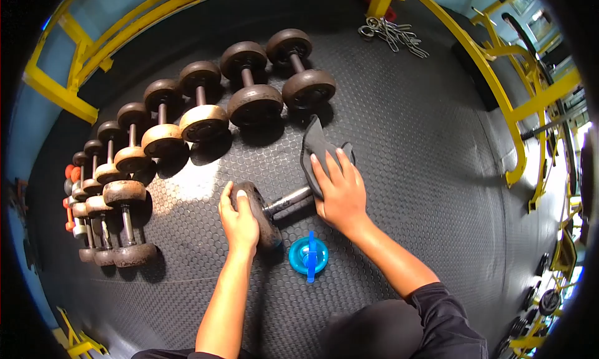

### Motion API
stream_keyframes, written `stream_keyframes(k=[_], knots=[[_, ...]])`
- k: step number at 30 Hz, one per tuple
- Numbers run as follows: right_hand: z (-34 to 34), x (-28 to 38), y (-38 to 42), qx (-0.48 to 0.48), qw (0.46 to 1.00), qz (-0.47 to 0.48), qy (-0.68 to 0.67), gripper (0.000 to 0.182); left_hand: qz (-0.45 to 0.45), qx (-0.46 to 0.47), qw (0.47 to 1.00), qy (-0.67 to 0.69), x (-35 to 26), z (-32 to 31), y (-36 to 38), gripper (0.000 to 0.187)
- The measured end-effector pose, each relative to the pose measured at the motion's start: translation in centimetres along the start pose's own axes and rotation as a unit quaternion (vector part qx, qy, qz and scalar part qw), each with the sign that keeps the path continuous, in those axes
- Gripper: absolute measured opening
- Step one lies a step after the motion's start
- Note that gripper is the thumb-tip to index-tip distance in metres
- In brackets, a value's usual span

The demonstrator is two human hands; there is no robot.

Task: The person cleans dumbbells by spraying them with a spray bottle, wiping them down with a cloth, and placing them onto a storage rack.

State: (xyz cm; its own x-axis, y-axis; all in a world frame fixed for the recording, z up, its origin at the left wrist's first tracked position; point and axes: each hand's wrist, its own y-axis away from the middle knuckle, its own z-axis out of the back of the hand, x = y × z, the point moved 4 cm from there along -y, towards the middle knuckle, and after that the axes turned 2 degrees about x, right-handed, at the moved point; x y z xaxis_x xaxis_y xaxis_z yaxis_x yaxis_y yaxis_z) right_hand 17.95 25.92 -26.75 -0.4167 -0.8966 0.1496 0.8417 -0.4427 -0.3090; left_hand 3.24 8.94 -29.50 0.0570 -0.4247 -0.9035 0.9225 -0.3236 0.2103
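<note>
A dumbbell (291,200) with dark, worn round ends lies on the black floor in front of me. My left hand (239,222) grips its left end (267,225), thumb on the near face and fingers around the rim. My right hand (340,194) presses a dark grey cloth (316,144) over the right end, fingers stretched across the fabric. That end is mostly hidden by cloth and hand. The bare metal handle shows between my hands. Close to the dumbbell, on my side, stands a round turquoise container (319,253) with a blue bar across its top.
A row of dumbbells (254,100) curves along the floor to the left, with more (128,225) nearer me. Metal spring clips (394,34) are piled at the far right. Yellow frames (483,72) stand at both sides. My knee (377,331) is at the bottom.
</note>
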Motion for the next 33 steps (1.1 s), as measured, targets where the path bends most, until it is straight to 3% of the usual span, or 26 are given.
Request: stream_keyframes(k=[2,4,6,9,12,13,14,15,17,18,19,21,23,24,25,26,28,29,32,33], knots=[[-1.9,0.0,4.3,-0.016,0.999,-0.005,0.033,0.079,0.004,0.008,1.000,0.010,0.1,-0.2,-0.4,0.050],[-5.3,-0.7,9.0,-0.092,0.995,0.025,0.030,0.079,0.007,0.020,0.999,0.034,0.5,-0.1,-0.7,0.052],[-8.1,-1.4,12.8,-0.058,0.997,0.039,-0.027,0.072,0.008,0.016,0.999,0.027,0.0,-0.1,-0.5,0.052],[-8.0,-1.6,15.9,0.191,0.974,-0.020,-0.120,0.057,0.000,0.011,0.997,0.071,2.2,-0.4,-1.3,0.053],[-6.2,-2.9,15.5,0.130,0.984,0.006,-0.125,0.049,-0.001,-0.006,0.999,0.037,1.3,-0.1,-0.6,0.053],[-6.0,-4.6,15.6,0.157,0.921,-0.184,-0.304,0.046,-0.011,-0.008,0.999,0.047,2.0,-0.3,-0.8,0.054],[-6.3,-5.5,16.0,0.174,0.791,-0.360,-0.463,0.044,-0.021,-0.011,0.998,0.057,2.8,-0.4,-1.0,0.054],[-4.9,-5.0,15.2,0.175,0.796,-0.352,-0.460,0.044,-0.023,-0.022,0.996,0.084,2.7,-0.4,-0.7,0.055],[-0.6,-3.5,13.6,0.049,0.682,-0.402,-0.609,0.049,0.017,-0.043,0.975,0.219,2.8,-0.6,0.0,0.057],[0.3,-2.4,12.9,0.094,0.636,-0.393,-0.657,0.055,0.068,0.022,0.954,0.291,5.1,-1.2,-0.9,0.060],[2.0,-1.4,11.9,0.103,0.640,-0.386,-0.657,0.055,0.117,0.087,0.921,0.360,7.2,-1.8,-1.5,0.063],[5.8,1.6,8.2,0.209,0.707,-0.250,-0.628,0.060,0.108,0.037,0.885,0.452,4.1,-1.3,0.9,0.061],[7.1,4.8,4.4,0.386,0.706,-0.160,-0.572,0.065,0.093,0.026,0.875,0.474,5.7,-2.0,1.2,0.061],[8.4,7.3,1.8,0.389,0.768,-0.066,-0.505,0.066,0.076,0.023,0.868,0.491,6.2,-2.3,1.2,0.061],[6.0,8.4,0.0,0.318,0.839,0.108,-0.429,0.066,0.053,0.076,0.880,0.466,4.3,-1.2,2.5,0.063],[5.0,10.2,-1.3,0.359,0.842,0.139,-0.377,0.065,0.065,0.099,0.885,0.451,4.6,-1.3,2.9,0.060],[0.5,11.8,-3.2,0.375,0.857,0.188,-0.301,0.060,0.041,0.129,0.863,0.486,6.6,-1.8,3.7,0.056],[-1.3,12.5,-4.3,0.358,0.868,0.206,-0.277,0.061,0.049,0.074,0.855,0.511,5.9,-1.9,4.1,0.056],[-7.1,13.3,-8.1,0.494,0.811,0.094,-0.300,0.056,0.078,0.077,0.848,0.518,6.2,-1.8,4.7,0.056],[-7.4,13.5,-9.3,0.531,0.810,0.049,-0.246,0.049,0.074,0.071,0.855,0.509,6.7,-1.7,4.6,0.056]])
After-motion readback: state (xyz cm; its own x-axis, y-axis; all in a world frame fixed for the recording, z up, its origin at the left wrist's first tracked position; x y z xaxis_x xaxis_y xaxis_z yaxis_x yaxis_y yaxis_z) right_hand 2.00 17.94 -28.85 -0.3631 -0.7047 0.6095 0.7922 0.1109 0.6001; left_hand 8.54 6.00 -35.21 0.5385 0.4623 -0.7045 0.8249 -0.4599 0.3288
